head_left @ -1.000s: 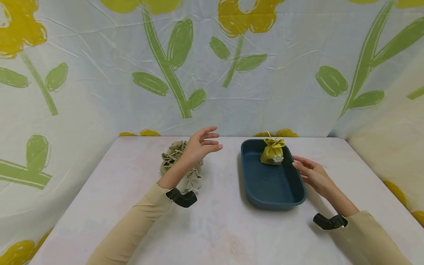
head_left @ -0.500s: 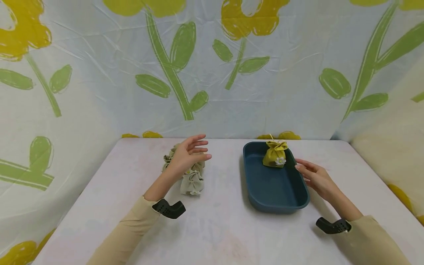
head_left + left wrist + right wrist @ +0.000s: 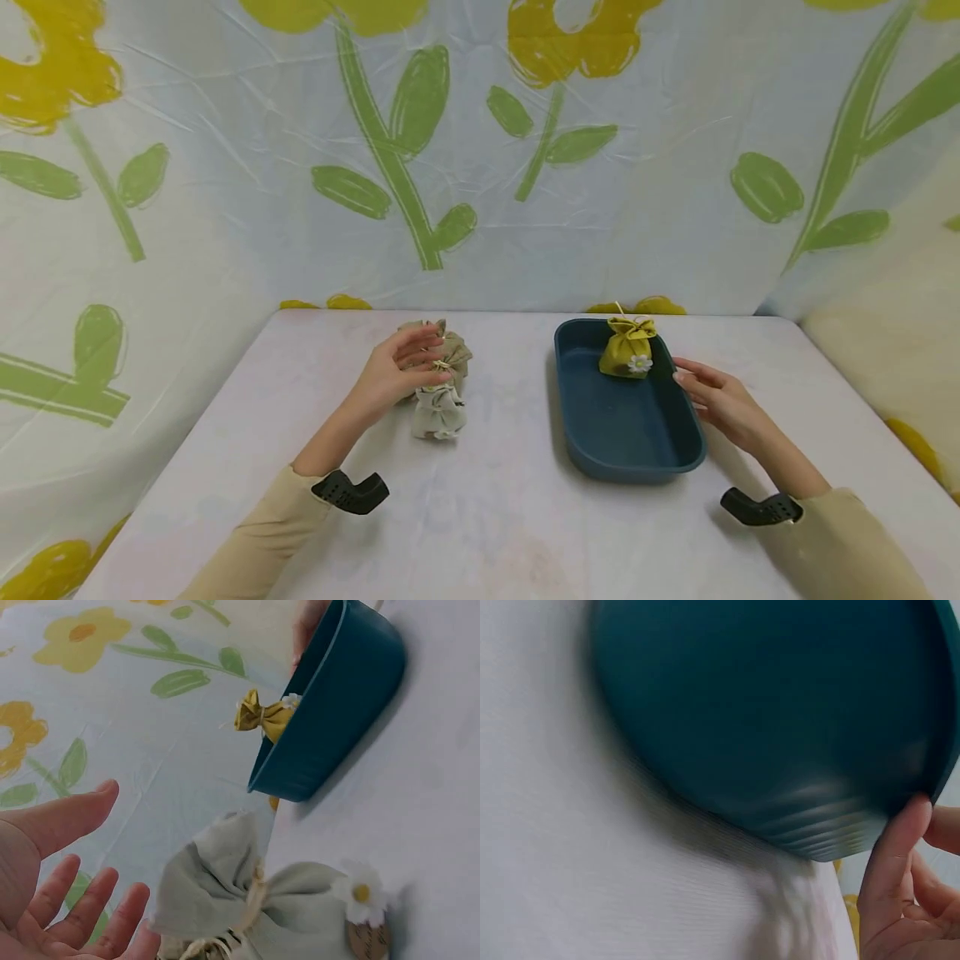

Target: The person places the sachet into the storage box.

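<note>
My left hand (image 3: pixel 390 375) is held over the left part of the table with its fingers spread and nothing in them. Beside and partly behind it stand cloth drawstring pouches: a pale grey-green pouch (image 3: pixel 438 414) with a white flower, and a beige-brown pouch (image 3: pixel 459 354). In the left wrist view the grey-green pouch (image 3: pixel 225 892) is close to the fingertips. My right hand (image 3: pixel 723 408) rests its thumb and fingers against the right rim of a dark blue basin (image 3: pixel 630 471). Inside that basin, at the back right corner, sits a yellow pouch (image 3: pixel 628 350) with a white flower.
A pale cloth covers the table (image 3: pixel 502 517). A flower-print curtain (image 3: pixel 645 242) hangs right behind the back edge and along both sides. Black wrist cameras (image 3: pixel 351 493) sit on both sleeves.
My left hand has drawn back left and down, uncovering more of the grey-green and beige pouches. The right hand stays at the basin's rim, and the yellow pouch has not moved.
</note>
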Motion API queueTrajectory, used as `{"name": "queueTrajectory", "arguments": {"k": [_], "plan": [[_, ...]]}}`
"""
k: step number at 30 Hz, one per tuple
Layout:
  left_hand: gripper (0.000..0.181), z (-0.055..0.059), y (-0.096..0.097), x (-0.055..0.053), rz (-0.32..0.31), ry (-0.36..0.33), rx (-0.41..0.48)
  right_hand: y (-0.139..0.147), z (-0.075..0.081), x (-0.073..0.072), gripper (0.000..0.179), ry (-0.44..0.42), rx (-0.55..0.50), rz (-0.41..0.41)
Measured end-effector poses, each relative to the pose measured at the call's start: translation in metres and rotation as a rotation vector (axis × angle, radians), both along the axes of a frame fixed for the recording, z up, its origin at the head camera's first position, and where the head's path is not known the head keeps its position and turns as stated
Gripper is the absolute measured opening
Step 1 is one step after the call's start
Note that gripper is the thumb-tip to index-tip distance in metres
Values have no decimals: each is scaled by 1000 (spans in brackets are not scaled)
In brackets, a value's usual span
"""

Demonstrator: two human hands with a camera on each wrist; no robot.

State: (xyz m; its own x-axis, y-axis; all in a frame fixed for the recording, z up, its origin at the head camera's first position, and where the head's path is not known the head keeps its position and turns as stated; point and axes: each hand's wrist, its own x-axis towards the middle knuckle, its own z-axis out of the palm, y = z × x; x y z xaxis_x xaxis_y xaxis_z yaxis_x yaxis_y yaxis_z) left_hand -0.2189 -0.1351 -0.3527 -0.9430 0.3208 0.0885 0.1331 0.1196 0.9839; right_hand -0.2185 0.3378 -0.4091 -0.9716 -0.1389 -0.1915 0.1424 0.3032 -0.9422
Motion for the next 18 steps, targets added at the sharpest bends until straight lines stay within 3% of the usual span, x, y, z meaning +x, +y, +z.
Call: {"name": "queueTrajectory", "arguments": {"k": [5,18], "plan": [[70,-9,-9,7,2,-6,-64,2,3,-3,65,-16,58,41],[68,-33,-20,15,-35,107,-144,2,3,-5,66,-38,47,38]]}}
